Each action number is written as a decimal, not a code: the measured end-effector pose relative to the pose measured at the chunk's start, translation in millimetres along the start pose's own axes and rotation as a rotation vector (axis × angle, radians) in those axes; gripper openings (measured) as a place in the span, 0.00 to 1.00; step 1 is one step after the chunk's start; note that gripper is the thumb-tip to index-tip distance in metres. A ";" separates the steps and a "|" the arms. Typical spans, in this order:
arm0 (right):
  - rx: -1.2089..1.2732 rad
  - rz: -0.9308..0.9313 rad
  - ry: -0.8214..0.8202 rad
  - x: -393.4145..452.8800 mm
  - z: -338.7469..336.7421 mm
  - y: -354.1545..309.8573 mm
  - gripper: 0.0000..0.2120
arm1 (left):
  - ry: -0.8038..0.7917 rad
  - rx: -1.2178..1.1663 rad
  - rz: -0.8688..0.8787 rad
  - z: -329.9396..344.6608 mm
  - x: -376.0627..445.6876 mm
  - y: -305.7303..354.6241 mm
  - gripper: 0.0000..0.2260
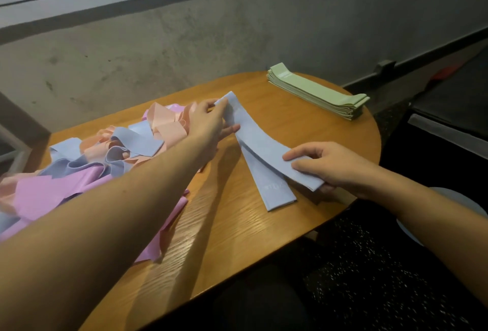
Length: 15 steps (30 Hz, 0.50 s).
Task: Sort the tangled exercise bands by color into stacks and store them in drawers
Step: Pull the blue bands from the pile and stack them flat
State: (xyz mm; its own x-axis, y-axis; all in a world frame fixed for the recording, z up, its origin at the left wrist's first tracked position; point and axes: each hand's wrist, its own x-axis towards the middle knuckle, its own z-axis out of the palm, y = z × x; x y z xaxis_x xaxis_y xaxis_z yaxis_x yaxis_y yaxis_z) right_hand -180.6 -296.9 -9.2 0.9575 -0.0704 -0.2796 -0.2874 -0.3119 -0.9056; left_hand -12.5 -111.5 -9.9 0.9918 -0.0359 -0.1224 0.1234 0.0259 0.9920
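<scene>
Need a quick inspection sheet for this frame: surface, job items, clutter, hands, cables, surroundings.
Surface: rounded wooden table against a grey wall.
Job's things: neat green stack at the far right of the table; blue band held over a flat blue band; tangled pile of blue, peach and purple bands on the left.
Clutter: nothing seen.
Hands: left hand pinches the far end of the held blue band; right hand grips its near end.
Cables: nothing seen.
Surroundings: dark speckled floor; dark furniture at right, too dim to identify.
</scene>
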 end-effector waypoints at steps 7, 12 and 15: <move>0.014 -0.013 0.064 1.1 7.2 -5.2 0.14 | 0.064 0.083 0.068 10.4 21.5 -4.8 0.09; 0.107 -0.002 -0.087 6.1 5.3 -8.4 0.13 | 0.039 0.195 0.078 16.5 36.1 -7.8 0.10; 0.042 0.010 -0.129 13.4 7.8 -7.7 0.13 | 0.019 0.251 0.089 19.2 42.7 -9.4 0.09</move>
State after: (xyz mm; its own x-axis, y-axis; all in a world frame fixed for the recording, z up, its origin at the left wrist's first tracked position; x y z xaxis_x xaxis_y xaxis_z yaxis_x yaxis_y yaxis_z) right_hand -165.8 -288.0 -8.5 0.9443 0.0499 -0.3254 -0.3006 -0.2721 -0.9141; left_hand 28.1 -132.5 -23.9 0.9991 -0.0262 -0.0321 0.0256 -0.2208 0.9750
